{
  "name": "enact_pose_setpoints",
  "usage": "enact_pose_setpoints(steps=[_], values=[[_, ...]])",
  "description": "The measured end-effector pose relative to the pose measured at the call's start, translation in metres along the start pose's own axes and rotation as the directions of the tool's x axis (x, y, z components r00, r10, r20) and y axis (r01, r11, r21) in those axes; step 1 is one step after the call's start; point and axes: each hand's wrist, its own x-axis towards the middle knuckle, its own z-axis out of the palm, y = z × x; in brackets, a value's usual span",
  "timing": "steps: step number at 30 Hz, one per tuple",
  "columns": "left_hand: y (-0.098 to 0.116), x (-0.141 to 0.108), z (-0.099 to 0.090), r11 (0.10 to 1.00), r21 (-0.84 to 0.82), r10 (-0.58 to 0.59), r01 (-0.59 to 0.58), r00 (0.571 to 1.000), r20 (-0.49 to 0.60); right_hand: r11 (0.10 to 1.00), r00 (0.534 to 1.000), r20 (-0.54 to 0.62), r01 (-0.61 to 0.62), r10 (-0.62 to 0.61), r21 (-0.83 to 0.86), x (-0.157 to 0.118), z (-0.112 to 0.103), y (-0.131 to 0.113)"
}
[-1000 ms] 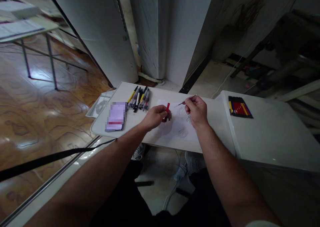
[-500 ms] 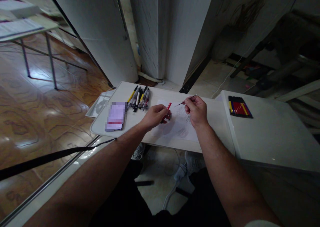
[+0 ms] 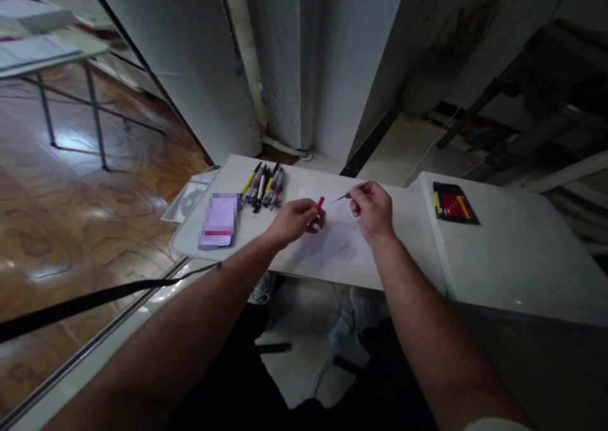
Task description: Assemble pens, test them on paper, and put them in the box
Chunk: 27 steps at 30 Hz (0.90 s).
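Tilted more upright since the last frame: red piece (image 3: 320, 202), pinched in my left hand (image 3: 295, 219), over the paper (image 3: 323, 249). Right hand (image 3: 374, 209): closed on thin stick (image 3: 352, 191), over the paper; contact, cannot tell. Left of paper: loose pens (image 3: 262, 189), then phone (image 3: 220, 219). Well right of paper: pen pack (image 3: 455, 203).

no text can be read anywhere, though the phone's screen (image 3: 220, 219) seems blurred.

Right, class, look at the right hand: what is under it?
Under the right hand is part of the white paper, with thin drawn lines visible beside the fingers; any marks directly beneath the hand are covered.
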Motion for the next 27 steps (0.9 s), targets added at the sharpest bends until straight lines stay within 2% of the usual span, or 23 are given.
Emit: enact_pose_setpoints(steps=[8, 16, 24, 27], values=[[0.001, 0.000, 0.001, 1.000, 0.025, -0.016, 0.016, 1.000, 0.001, 0.999, 0.999, -0.008, 0.035, -0.035, 0.014, 0.000, 0.000, 0.000], [-0.004, 0.001, 0.000, 0.989, 0.146, 0.027, -0.030, 0.999, 0.020, 0.995, 0.995, 0.019, 0.092, -0.093, 0.046, -0.001, 0.000, -0.003], [-0.010, 0.003, -0.003, 0.963, 0.256, 0.074, -0.082, 0.996, 0.042, 0.995, 0.994, 0.046, 0.095, -0.095, 0.006, 0.000, -0.001, 0.002], [-0.009, 0.004, -0.004, 0.952, 0.281, 0.118, -0.123, 0.992, 0.032, 0.998, 0.995, 0.084, 0.051, -0.049, -0.020, -0.001, -0.001, 0.003]])
